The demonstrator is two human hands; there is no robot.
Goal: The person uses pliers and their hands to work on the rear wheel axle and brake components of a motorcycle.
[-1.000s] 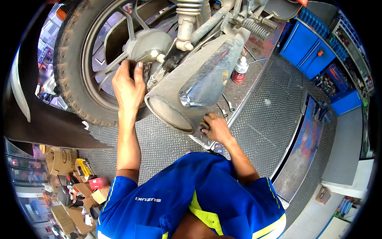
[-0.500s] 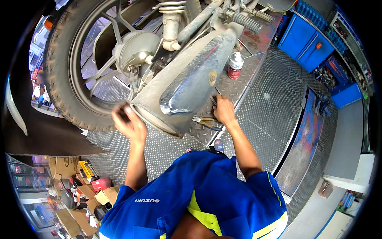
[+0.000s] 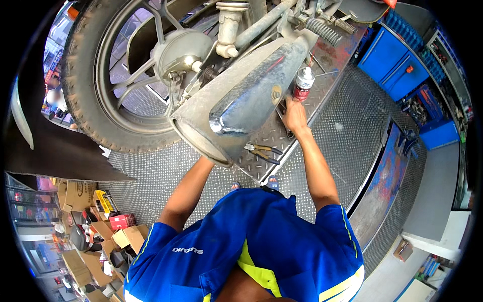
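Observation:
My left hand is hidden behind the dusty motorcycle exhaust (image 3: 251, 85); its forearm (image 3: 188, 189) rises to the exhaust's lower end. My right hand (image 3: 294, 116) is closed beside the exhaust on the metal platform (image 3: 332, 60), just below a spray can (image 3: 305, 80), at dark tools; what its fingers hold is unclear. Pliers with yellow-and-black handles (image 3: 264, 155) lie on the platform below the exhaust. The rear wheel (image 3: 88, 85), with hub and spokes, is at upper left, beside the shock absorber (image 3: 225, 30).
A dark torn panel (image 3: 50, 161) juts from the left above piled cardboard boxes (image 3: 70, 196). Blue cabinets (image 3: 382, 55) stand at upper right. A long metal plate (image 3: 382, 176) runs along the right over chequer-plate flooring (image 3: 342, 151). My sandalled feet (image 3: 273, 181) show below the platform.
My left hand has left the hub area and dropped behind the exhaust. My right hand has let go of the pliers and moved up toward the spray can.

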